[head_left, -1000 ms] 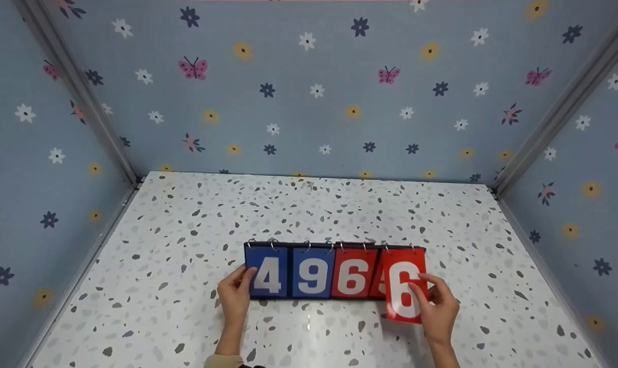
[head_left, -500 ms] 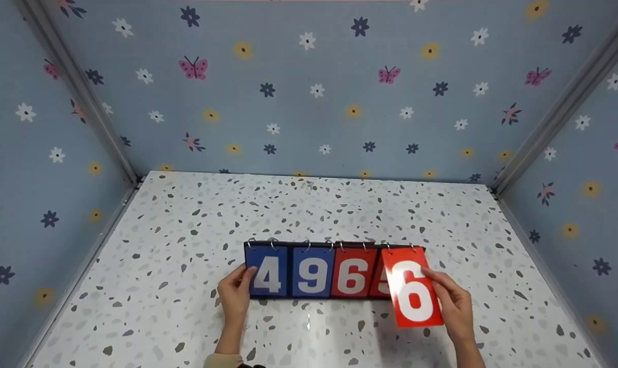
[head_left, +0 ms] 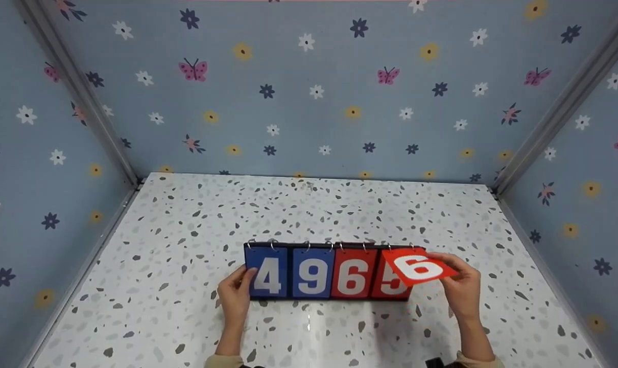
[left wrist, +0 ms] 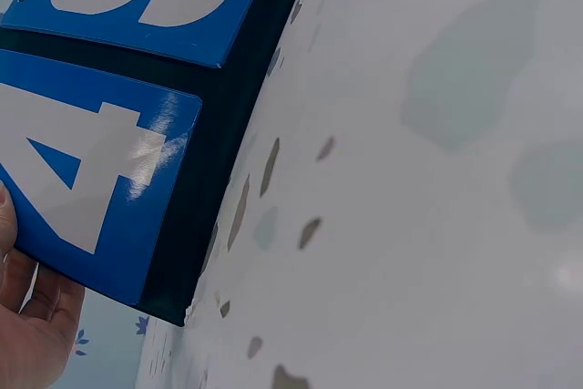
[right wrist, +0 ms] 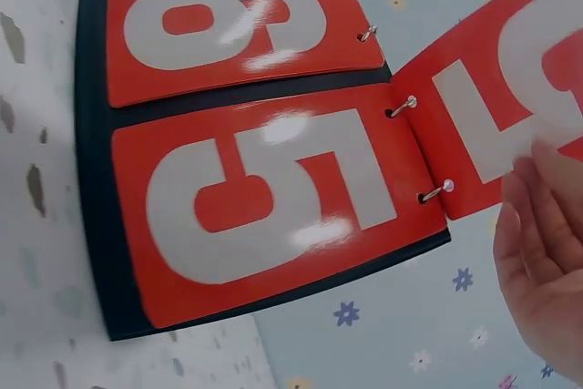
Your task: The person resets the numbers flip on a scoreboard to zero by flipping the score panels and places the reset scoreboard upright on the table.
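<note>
A flip scoreboard (head_left: 291,296) with a black backing reads 4, 9, 6 and 5 in white digits on blue and red cards. My left hand (head_left: 235,291) holds its left end, thumb in front beside the blue 4 card (left wrist: 91,179). At the right end, my right hand (head_left: 462,291) holds a red card (head_left: 416,268) by its side edge. That card is raised on its rings, showing a 6 in the head view and a 5 on its underside in the right wrist view. Below it lies a red 5 card (right wrist: 264,207), partly covered in the head view.
The scoreboard stands on a white speckled table (head_left: 309,214). Flowered blue panels (head_left: 309,92) rise behind and at both sides, with grey posts (head_left: 79,87) at the corners. Metal rings (right wrist: 437,190) run along the scoreboard's top edge.
The red 6 card has swung out to the right and then up on its rings, baring more of the 5 beneath. My right hand has moved right and up with it; the left stays put.
</note>
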### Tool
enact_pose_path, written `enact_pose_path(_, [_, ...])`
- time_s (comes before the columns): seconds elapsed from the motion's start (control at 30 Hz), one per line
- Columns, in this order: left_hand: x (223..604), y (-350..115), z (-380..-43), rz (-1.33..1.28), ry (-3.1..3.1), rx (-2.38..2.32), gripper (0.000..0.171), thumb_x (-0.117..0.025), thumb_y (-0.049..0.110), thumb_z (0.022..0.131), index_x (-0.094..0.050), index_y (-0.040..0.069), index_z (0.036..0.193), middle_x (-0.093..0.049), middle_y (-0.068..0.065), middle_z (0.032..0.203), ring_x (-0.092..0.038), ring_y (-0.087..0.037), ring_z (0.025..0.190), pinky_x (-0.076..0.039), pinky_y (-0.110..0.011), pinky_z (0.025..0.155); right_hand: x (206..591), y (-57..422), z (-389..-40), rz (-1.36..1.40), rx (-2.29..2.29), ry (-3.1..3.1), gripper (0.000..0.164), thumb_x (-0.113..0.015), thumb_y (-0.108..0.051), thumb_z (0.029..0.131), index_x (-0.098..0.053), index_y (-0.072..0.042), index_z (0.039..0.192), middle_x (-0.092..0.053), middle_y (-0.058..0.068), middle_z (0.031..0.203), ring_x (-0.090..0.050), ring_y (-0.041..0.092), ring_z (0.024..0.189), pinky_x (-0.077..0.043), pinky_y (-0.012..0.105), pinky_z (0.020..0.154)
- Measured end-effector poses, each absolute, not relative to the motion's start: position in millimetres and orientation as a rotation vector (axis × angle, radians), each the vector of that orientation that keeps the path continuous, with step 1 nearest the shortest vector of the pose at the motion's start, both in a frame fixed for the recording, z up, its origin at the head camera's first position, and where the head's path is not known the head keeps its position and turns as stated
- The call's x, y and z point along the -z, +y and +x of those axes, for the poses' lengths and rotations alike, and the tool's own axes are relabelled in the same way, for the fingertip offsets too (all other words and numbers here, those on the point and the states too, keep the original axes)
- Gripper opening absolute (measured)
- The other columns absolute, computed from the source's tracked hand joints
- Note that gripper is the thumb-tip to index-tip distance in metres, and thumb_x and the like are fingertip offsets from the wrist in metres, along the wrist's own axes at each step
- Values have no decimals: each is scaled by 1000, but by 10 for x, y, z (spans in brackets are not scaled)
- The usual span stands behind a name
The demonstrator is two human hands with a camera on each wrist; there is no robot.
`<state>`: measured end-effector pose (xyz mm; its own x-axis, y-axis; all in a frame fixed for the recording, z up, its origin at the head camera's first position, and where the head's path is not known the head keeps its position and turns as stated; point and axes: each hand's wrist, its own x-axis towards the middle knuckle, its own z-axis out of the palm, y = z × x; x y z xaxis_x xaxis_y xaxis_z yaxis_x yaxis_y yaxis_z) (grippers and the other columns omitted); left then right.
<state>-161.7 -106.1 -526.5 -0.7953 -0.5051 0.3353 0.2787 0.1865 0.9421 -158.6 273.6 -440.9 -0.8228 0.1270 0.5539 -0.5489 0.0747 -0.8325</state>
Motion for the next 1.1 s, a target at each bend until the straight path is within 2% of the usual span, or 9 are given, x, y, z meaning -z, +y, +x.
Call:
enact_pose_path(0.17, [5256, -1061, -1614, 205, -1864, 1685, 15, -64, -6, 76, -64, -14, 89, -63, -25, 79, -53, -18, 55, -39, -15, 48, 4306, 2710, -1750, 551, -1689, -1779, 16, -53, 30, 68, -58, 21, 81, -61, 17, 80, -58, 14, 75, -46, 18, 66])
enact_pose_path(0.3, [5257, -1066, -1613, 194, -1866, 1685, 14, -64, -6, 77, -64, -14, 88, -63, -24, 76, -51, -23, 53, -37, -15, 47, 4237, 2698, -1859, 499, -1548, -1831, 16, -58, 29, 66, -60, 15, 74, -58, 12, 76, -56, 12, 73, -45, 18, 62])
enact_pose_path(0.43, [5257, -1070, -1618, 197, -1865, 1689, 14, -63, -6, 77, -64, -14, 89, -63, -24, 77, -51, -22, 54, -38, -15, 48, 4173, 2673, -1970, 474, -1517, -1856, 14, -60, 25, 67, -61, 14, 76, -60, 15, 74, -57, 11, 68, -44, 19, 61])
enact_pose_path(0.67, [5245, -1055, -1614, 242, -1885, 1690, 16, -64, -4, 78, -64, -13, 90, -63, -24, 78, -53, -20, 57, -39, -15, 50, 4248, 2671, -2249, 305, -1436, -1953, 10, -69, 6, 72, -64, 10, 80, -63, 18, 76, -57, 12, 64, -44, 20, 62])
enact_pose_path(0.73, [5233, -1049, -1608, 255, -1892, 1685, 15, -64, -4, 78, -64, -13, 90, -64, -23, 79, -53, -20, 58, -39, -15, 51, 4372, 2734, -2376, 290, -1475, -1942, 12, -71, -1, 73, -66, 6, 82, -63, 17, 77, -57, 14, 64, -45, 22, 62])
enact_pose_path(0.97, [5231, -1042, -1606, 262, -1884, 1675, 14, -65, -4, 77, -64, -12, 89, -64, -23, 78, -51, -21, 56, -38, -15, 49, 5791, 3504, -3475, 215, -1354, -2006, 24, -77, -19, 69, -69, -15, 92, -64, 4, 76, -58, 13, 64, -43, 18, 54])
enact_pose_path(1.1, [5238, -1048, -1609, 237, -1885, 1664, 15, -64, -4, 77, -64, -13, 90, -64, -23, 79, -52, -21, 56, -38, -15, 49, 6047, 3601, -3620, 117, -1329, -2087, 29, -77, -26, 68, -69, -20, 95, -64, 4, 76, -60, 15, 64, -45, 21, 52])
